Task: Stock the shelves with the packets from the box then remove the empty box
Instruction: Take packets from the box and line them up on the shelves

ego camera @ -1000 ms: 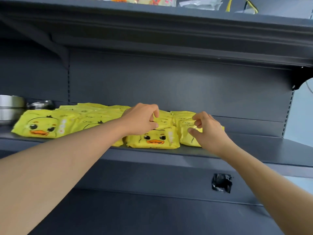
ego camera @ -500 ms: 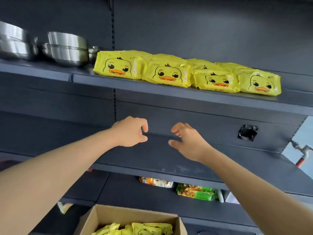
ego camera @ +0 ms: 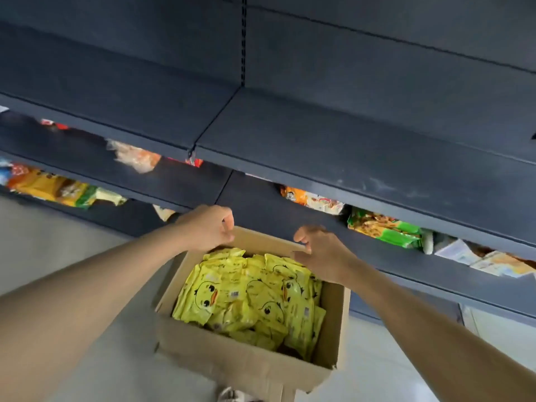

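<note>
— Now that both hands have dropped from the stocked shelf, where are they?
— Over the cardboard box [ego camera: 249, 364]: left hand [ego camera: 207, 227] loosely curled, right hand [ego camera: 322, 253] spread, both empty. Duck-print packets [ego camera: 246, 300] fill it, so another load is next.

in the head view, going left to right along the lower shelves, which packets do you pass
yellow packet → pale orange packet → orange packet → green packet → pale packets
</note>
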### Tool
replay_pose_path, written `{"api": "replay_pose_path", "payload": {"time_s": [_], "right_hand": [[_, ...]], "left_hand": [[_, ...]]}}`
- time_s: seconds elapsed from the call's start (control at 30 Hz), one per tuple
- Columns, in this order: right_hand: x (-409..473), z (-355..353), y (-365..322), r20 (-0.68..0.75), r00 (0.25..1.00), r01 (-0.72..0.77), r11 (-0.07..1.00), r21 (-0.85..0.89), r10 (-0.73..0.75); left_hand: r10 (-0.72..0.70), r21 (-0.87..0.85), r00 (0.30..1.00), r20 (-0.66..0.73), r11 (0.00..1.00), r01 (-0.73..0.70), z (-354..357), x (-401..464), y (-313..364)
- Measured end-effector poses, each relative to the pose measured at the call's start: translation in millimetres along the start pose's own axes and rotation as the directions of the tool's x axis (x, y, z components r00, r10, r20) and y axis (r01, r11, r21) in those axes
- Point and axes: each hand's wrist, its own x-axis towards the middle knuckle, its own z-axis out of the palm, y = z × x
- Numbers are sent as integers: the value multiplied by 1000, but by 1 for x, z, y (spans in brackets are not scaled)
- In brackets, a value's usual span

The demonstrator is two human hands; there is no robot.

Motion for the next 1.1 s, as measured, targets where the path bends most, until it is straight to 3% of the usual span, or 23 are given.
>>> {"api": "replay_pose_path", "payload": {"time_s": [0.23, 0.5, 0.67, 1.1], "right_hand": [[30, 101, 66, 201, 973, -117, 993, 21, 111], [72, 195, 112, 259, 953, -187, 979, 85, 159], [99, 246, 125, 273, 949, -196, 974, 116, 159], [142, 353, 123, 380, 918, -164, 981, 103, 113]], "left_hand": [[-213, -2, 967, 139, 977, 215, 111, 31, -69], [-427, 75, 898, 105, 904, 421, 201, 66, -131], [-504, 53, 848, 162, 863, 503, 249, 89, -159], [-654, -214, 757, -13, 741, 636, 318, 139, -186]]}}
